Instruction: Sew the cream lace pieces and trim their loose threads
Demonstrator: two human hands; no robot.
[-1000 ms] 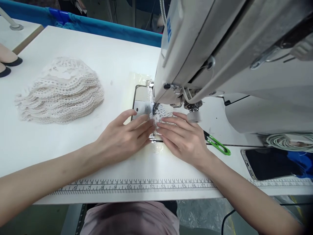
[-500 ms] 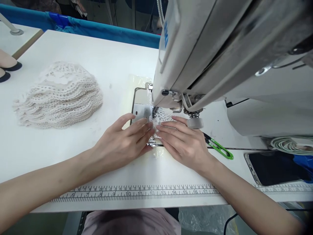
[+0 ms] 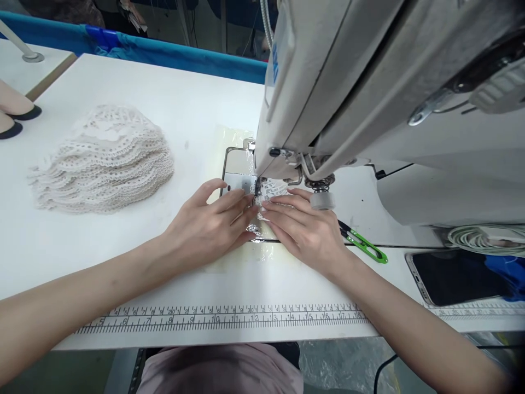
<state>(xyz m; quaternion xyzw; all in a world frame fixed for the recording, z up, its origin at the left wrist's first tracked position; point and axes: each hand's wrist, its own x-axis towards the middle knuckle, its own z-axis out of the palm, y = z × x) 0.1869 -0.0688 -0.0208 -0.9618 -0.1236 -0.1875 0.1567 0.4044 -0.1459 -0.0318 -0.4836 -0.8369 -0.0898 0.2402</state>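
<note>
Head view: a lace pile (image 3: pixel 110 164) is stacked on the surface (image 3: pixel 197 98); whether it is sewn cannot be told. The left hand (image 3: pixel 205 224) is laid, fingers loosely spread, at the edge of one lace piece (image 3: pixel 274 187), placed below the sewing machine (image 3: pixel 283 131) and seemingly unfinished. This is pressed flat by the right hand (image 3: pixel 315 232), fingers outstretched, close together.

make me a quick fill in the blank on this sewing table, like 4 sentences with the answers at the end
1. In the picture, the lace pile lies to the ____ of the sewing machine.
2. The snips are black at one end and ____ at the other.
3. The phone lies face ____.
4. Of the left hand and right hand at the lace piece, the ____ one is nearer the snips.

Missing words: left; green; up; right
</note>
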